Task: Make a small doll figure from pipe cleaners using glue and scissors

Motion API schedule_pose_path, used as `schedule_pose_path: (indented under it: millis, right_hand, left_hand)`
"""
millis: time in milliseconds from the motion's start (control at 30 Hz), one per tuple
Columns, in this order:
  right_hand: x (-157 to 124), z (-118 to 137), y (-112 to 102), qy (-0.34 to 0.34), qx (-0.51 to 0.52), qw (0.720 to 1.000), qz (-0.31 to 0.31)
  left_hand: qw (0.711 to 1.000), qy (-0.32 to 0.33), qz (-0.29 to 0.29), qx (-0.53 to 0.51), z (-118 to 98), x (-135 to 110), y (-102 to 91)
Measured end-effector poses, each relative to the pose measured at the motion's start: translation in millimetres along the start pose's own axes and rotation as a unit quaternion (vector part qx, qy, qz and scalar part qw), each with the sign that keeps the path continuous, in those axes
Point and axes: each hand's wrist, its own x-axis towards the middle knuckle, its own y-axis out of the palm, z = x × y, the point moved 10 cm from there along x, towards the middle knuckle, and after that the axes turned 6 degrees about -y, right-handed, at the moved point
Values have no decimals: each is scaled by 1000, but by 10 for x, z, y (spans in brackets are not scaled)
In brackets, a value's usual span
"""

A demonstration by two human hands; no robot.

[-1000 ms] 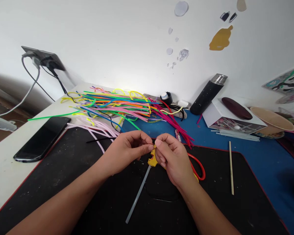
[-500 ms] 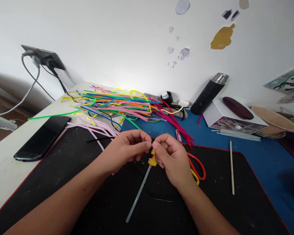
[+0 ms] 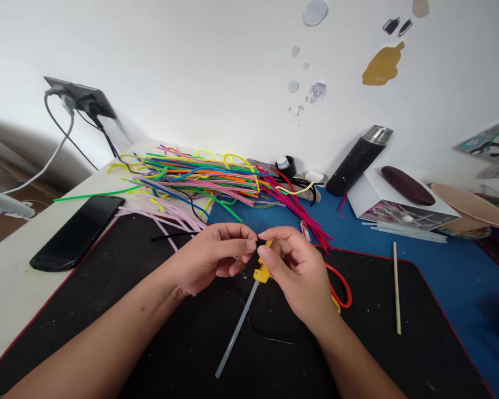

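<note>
My left hand (image 3: 222, 249) and my right hand (image 3: 297, 271) meet tip to tip over the black mat (image 3: 183, 349). Thumb and forefinger of each are pinched on a small black piece (image 3: 260, 243), mostly covered by the fingertips; its kind is too small to make out. Just below, partly behind my right hand, lies a yellow hot glue gun (image 3: 263, 274). A translucent glue stick (image 3: 237, 331) sticks out of its back end toward me. Scissors with red and yellow handles (image 3: 343, 288) lie beside my right wrist, partly hidden by it.
Behind my hands lies a heap of coloured pipe cleaners (image 3: 199, 174). A phone (image 3: 77, 233) is at left, and a wooden stick (image 3: 396, 288) at right. Farther back are a black thermos (image 3: 355, 166), a white box (image 3: 374, 191) and spare glue sticks (image 3: 407, 231).
The small black piece shows more between my fingertips. My right fingers have turned slightly, and the view has shifted a little. The glue gun stays in place.
</note>
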Motion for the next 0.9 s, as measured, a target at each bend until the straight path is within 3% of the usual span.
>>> schedule_pose_path:
  millis: [233, 900]
  right_hand:
    - [-20, 135, 46, -56, -53, 997, 14]
    - [-48, 213, 73, -127, -114, 985, 17]
  left_hand:
    - [1000, -18, 16, -18, 55, 11, -4]
    - [998, -31, 36, -41, 98, 58, 15]
